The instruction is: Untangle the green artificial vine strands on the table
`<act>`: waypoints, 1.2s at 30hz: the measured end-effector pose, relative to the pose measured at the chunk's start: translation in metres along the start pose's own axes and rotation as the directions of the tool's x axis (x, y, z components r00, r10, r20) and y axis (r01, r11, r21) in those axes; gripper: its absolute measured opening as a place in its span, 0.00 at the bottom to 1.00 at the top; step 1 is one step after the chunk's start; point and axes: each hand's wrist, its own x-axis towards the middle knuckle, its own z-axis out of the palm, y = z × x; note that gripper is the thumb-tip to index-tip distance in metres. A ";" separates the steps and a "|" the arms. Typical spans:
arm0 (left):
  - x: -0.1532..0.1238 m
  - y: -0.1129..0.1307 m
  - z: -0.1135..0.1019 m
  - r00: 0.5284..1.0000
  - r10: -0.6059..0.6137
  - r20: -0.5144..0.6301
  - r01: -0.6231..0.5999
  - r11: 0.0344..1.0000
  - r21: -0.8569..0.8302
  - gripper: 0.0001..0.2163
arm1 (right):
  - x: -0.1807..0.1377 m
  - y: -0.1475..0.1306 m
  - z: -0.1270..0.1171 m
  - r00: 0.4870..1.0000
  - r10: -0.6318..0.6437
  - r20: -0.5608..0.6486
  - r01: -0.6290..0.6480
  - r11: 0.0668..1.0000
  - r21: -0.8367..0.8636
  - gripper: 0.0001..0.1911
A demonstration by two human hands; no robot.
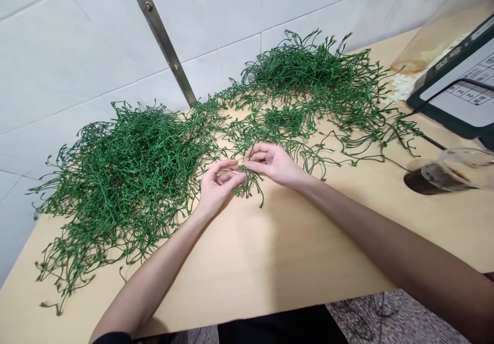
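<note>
Two heaps of thin green plastic sprigs lie on a pale wooden table [270, 261]: a big left pile [123, 174] and a right pile [309, 82] near the wall. Between them, my left hand [218, 184] and my right hand [272, 161] meet at their fingertips. Both pinch the same small green sprig [250, 184], whose strands hang down toward me. The fingers of each hand are curled around it.
A metal bracket [165, 46] runs slanted down the white tiled wall. At the right stand a clear plastic container [432, 35], a dark scale or keypad device [463, 87] and a glass of dark drink [443, 174]. The table's front edge is near my body.
</note>
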 end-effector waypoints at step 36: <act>-0.001 0.003 -0.002 0.996 0.050 -0.075 -0.042 0.993 0.114 0.11 | -0.001 0.001 0.002 0.997 0.015 0.070 -0.021 0.997 0.078 0.21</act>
